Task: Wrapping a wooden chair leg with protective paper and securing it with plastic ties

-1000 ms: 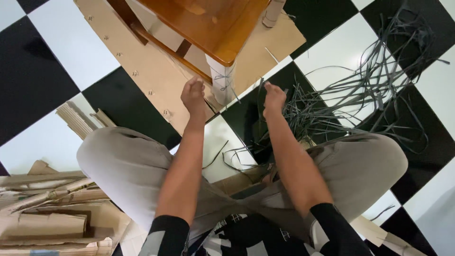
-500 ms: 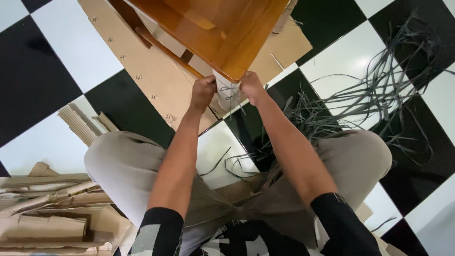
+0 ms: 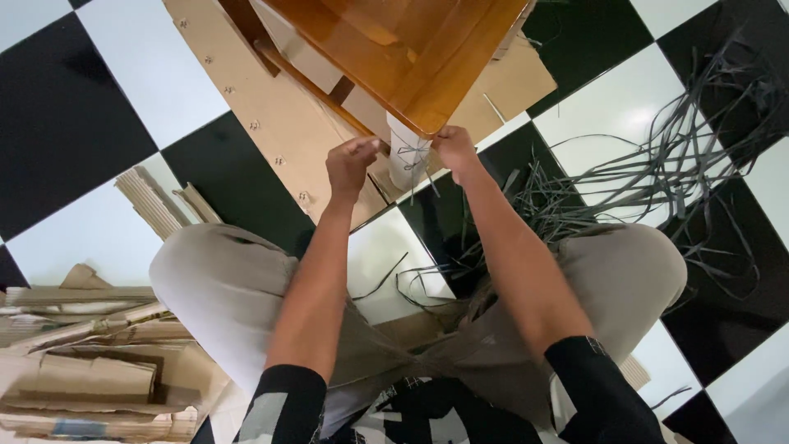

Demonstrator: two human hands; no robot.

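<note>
Black sleeves (image 3: pixel 283 395), beige trousers (image 3: pixel 222 296)

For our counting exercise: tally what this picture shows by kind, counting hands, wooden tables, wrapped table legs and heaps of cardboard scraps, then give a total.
Hands: 2, left hand and right hand
Wooden table: 1
Wrapped table leg: 1
Heap of cardboard scraps: 1
Total: 5

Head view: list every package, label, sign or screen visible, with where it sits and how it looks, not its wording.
Flattened cardboard boxes: stacked at lower left beside the person's knee, brown, creased, one with a bluish strip of tape or label.
Corrugated cardboard strips: on the floor above that stack, tan, narrow.
White wrapping: around the wooden furniture leg, between both hands, tied with thin grey strapping.
No signs or screens.
</note>
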